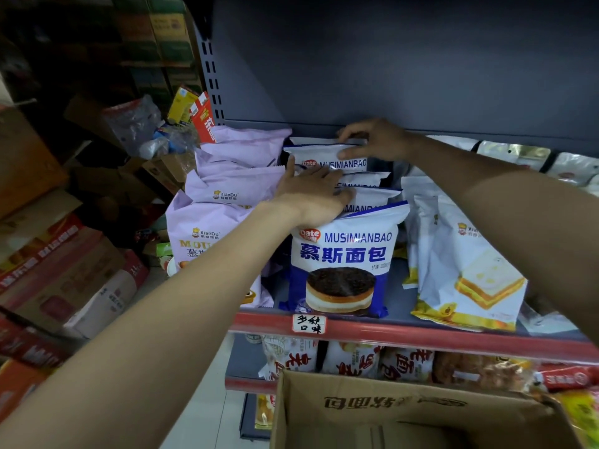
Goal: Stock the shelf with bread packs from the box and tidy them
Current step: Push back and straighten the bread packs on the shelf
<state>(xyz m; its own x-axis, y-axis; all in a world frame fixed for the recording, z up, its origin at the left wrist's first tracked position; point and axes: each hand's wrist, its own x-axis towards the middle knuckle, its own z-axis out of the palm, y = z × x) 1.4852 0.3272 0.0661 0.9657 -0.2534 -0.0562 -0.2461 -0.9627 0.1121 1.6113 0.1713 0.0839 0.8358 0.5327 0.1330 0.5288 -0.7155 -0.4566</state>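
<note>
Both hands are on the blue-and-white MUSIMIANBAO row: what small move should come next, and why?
Probably seat the rearmost blue-and-white bread pack upright against the grey shelf back. The right hand pinches its top edge, the left hand rests on the packs in front of it, and the row looks uneven.

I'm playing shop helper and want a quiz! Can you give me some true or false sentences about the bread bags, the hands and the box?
1. The right hand pinches the top of the rearmost blue and white bread pack. True.
2. The left hand holds a pink pack. False: it rests on the blue and white packs in the row.
3. The front blue and white pack shows a chocolate-topped cake. True.
4. The cardboard box sits on top of the shelf. False: it is below the shelf's red edge.
5. Pink packs stand left of the blue row. True.
</note>
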